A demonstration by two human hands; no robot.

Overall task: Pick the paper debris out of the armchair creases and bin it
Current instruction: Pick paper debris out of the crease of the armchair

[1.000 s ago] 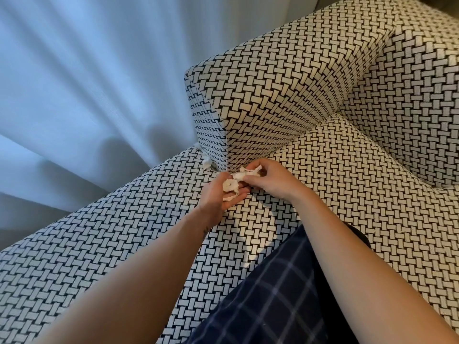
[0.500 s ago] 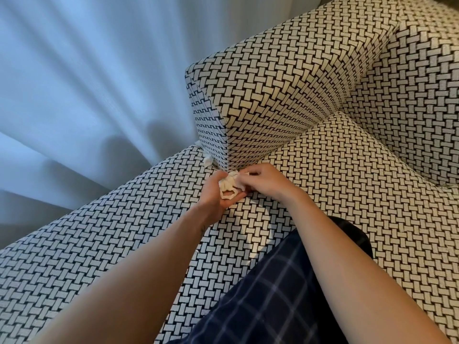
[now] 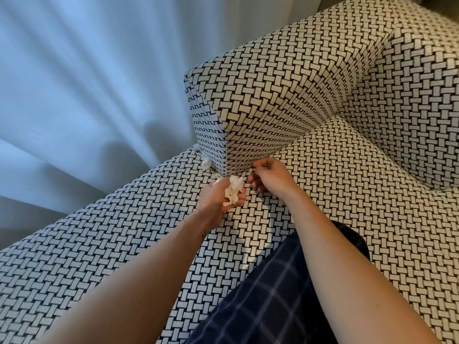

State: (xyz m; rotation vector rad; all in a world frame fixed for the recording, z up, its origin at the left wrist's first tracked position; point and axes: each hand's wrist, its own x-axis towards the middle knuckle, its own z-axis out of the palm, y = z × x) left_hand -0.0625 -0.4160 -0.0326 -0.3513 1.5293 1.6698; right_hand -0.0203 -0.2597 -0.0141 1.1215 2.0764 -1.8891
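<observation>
The job looks partly done. The left hand point(image 3: 218, 194) is cupped palm-up on the seat cushion point(image 3: 347, 194), fingers curled round a wad of crumpled white paper scraps point(image 3: 233, 188), so some debris is already out of the chair. The right hand point(image 3: 270, 173) sits just beside it at about 2 o'clock from the wad, at the foot of the armrest point(image 3: 273, 100), with its fingers bent and loosely parted. It holds nothing I can make out, and its fingertips point into the crease where armrest meets cushion, so I judge it is feeling for more.

More paper is left. A small white scrap point(image 3: 205, 164) pokes out of the crease on the outer side of the armrest corner, at about 10 o'clock from the left hand, and another bit point(image 3: 196, 146) shows a little higher along the same edge. Whether anything lies deeper in the gap is hidden. No bin is in view, so the binning step is not yet done.

The armchair is covered in a black and cream basket-weave fabric, which makes pale scraps hard to spot. At 10 o'clock in the view a pale blue-white curtain point(image 3: 87, 83) hangs in soft folds behind the chair. At 6 o'clock a leg in dark checked trousers point(image 3: 273, 294) rests on the cushion.
</observation>
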